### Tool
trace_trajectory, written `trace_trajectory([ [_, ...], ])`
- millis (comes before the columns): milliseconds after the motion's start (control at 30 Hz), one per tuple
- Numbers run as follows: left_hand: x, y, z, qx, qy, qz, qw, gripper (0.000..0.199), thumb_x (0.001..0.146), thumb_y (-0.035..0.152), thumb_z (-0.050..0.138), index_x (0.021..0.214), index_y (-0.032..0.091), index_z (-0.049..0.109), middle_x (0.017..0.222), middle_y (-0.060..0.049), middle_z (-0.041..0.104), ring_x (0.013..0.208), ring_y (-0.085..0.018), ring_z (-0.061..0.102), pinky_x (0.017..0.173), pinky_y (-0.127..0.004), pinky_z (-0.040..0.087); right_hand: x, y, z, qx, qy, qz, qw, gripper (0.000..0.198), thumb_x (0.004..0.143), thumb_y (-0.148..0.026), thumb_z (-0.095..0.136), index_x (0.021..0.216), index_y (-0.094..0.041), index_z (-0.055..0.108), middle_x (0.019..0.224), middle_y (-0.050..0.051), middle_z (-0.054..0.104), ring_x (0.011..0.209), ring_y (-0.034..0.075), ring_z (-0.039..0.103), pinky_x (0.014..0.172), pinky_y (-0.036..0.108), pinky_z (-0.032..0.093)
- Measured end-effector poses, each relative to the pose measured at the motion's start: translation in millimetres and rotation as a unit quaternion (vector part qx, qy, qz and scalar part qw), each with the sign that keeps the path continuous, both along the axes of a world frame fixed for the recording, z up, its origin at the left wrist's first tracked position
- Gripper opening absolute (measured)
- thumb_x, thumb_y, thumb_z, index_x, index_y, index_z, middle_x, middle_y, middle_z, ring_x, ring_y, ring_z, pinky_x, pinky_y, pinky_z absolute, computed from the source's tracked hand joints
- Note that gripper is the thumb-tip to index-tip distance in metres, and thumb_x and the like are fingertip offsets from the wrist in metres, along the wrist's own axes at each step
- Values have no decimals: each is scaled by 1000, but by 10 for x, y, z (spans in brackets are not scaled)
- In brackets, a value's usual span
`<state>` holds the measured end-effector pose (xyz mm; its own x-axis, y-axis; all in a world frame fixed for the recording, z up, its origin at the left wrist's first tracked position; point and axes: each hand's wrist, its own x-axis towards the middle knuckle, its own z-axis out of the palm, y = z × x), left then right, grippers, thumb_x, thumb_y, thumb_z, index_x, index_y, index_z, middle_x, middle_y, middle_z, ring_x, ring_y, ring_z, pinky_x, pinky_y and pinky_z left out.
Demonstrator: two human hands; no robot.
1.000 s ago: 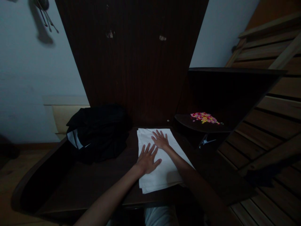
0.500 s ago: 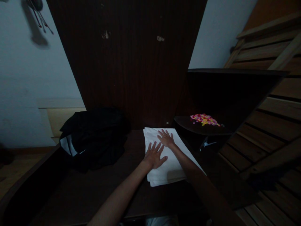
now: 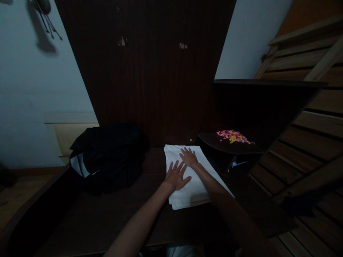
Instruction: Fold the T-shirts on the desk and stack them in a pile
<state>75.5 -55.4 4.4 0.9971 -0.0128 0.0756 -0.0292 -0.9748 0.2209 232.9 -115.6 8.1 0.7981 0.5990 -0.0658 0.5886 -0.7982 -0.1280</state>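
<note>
A folded white cloth [image 3: 193, 194] lies flat on the dark wooden desk [image 3: 128, 214], its far edge close to the upright back panel. My left hand [image 3: 175, 177] rests palm down on the cloth's left part with its fingers spread. Just beyond and to the right, my right hand [image 3: 189, 158] is laid flat near the far edge of the cloth, fingers apart. Both hands press on the cloth without gripping it. The right forearm covers some of the cloth's right side.
To the left on the desk sits a heap of black clothing [image 3: 109, 157] with a pale patch. A small corner shelf [image 3: 214, 141] on the right bears a pile of pink, red and yellow pieces [image 3: 233, 136]. Wooden slats [image 3: 321, 128] stand along the right side.
The view has shifted very slightly. Both hands stay in place on the cloth, with no visible movement over it.
</note>
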Motion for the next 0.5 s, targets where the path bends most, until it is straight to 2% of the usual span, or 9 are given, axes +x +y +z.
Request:
trace_trajectory([
  [67, -4, -25, 16, 13, -22, 12, 1000, 73, 93, 60, 26, 148, 12, 35, 154, -16, 36, 145, -33, 22, 117, -53, 15, -44, 46, 34, -5, -23, 13, 1000, 57, 100, -41, 21, 152, -20, 29, 161, 7, 18, 149, 27, 7, 117, 48, 4],
  [133, -19, -53, 40, 27, -48, 26, 998, 63, 95, 50, 32, 138, 7, 48, 143, -21, 49, 138, -33, 37, 114, -51, 25, -102, 120, 74, 3, -33, 55, 998, 56, 100, -39, 22, 152, -20, 30, 161, 7, 20, 149, 27, 6, 118, 47, 4],
  [233, -86, -50, 82, 40, -75, 19, 996, 42, 94, 32, 35, 111, 8, 66, 116, -21, 66, 115, -30, 59, 100, -44, 42, -214, 270, 103, 38, -13, 140, 989, 56, 101, -40, 20, 153, -20, 27, 162, 6, 17, 149, 24, 6, 118, 44, 10],
  [300, -168, 26, 120, 48, -83, 7, 995, 38, 93, 27, 36, 96, 10, 70, 102, -18, 70, 99, -28, 65, 91, -42, 47, -294, 371, 81, 52, -2, 179, 983, 57, 101, -42, 18, 154, -21, 25, 162, 5, 14, 149, 24, 5, 118, 43, 11],
  [400, -357, 309, 239, 64, -98, 26, 993, 35, 91, 27, 40, 90, 12, 72, 93, -17, 71, 93, -28, 67, 89, -43, 47, -386, 473, 4, 39, -2, 191, 981, 58, 101, -45, 18, 154, -20, 23, 162, 6, 11, 149, 24, 6, 118, 45, 10],
  [500, -612, 774, 471, 86, -131, 84, 984, 35, 91, 25, 39, 94, 14, 72, 100, -17, 71, 101, -28, 64, 92, -44, 46, -418, 503, -51, 26, -8, 188, 982, 59, 101, -48, 17, 154, -21, 23, 162, 6, 11, 149, 23, 7, 118, 45, 9],
])
